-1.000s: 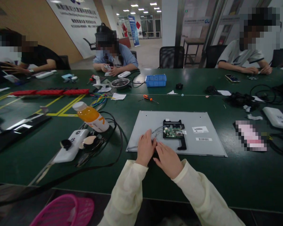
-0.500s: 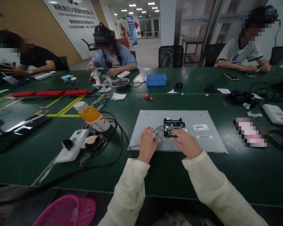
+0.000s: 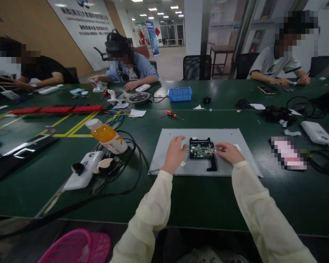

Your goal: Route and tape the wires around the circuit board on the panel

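Observation:
A green circuit board (image 3: 199, 151) sits in a black bracket (image 3: 212, 163) on a flat grey metal panel (image 3: 157, 160) lying in front of me. My left hand (image 3: 175, 155) is over the panel just left of the board, its fingers curved and the thumb a little apart; I see nothing held in it. At the board's right edge, my right hand (image 3: 230, 152) has its thumb and fingers pinched together. Whatever small thing is between those fingertips is too small to name. A small white tag (image 3: 182, 163) shows below my left hand.
On the left stand an orange juice bottle (image 3: 106, 136) and a white power bank (image 3: 83, 171) with cables. An orange screwdriver (image 3: 171, 114) and a blue basket (image 3: 180, 94) lie beyond the panel. A pink phone (image 3: 287, 152) is at right. Several people sit across the table (image 3: 120, 204).
My right hand has moved off the board's front to its right edge and pinched. My left hand has shifted slightly right and away from me, now covering the wires beside the board.

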Tool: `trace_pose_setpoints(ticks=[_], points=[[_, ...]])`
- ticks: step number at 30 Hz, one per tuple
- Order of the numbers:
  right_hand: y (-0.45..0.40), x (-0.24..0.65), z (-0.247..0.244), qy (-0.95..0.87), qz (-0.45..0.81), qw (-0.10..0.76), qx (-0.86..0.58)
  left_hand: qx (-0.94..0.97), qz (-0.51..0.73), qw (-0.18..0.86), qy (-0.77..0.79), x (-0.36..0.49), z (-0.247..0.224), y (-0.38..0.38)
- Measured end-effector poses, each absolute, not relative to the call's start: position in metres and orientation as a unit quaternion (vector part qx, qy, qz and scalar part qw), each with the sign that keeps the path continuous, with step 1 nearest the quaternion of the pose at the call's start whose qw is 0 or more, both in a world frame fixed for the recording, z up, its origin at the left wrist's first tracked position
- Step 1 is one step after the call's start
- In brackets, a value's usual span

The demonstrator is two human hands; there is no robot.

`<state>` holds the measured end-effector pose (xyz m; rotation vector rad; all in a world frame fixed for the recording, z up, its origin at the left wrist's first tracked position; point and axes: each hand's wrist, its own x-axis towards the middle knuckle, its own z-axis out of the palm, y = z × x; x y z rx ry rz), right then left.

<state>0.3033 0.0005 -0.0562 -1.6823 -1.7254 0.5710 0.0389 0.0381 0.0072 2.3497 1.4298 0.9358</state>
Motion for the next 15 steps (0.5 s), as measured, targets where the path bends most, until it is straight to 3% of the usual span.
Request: trace_pose_setpoints(ticks=[7,15], points=[[0.0,0.302,-0.062,-0.64,0.22,0.354,-0.646,0.797,0.204,0.177,0.541,0.078,-0.004,0.113],[0.001,0.299,-0.068,-0.633,0.219,0.365,-0.647,0.795,0.149,0.244,0.535,0.091,-0.028,0.144]])
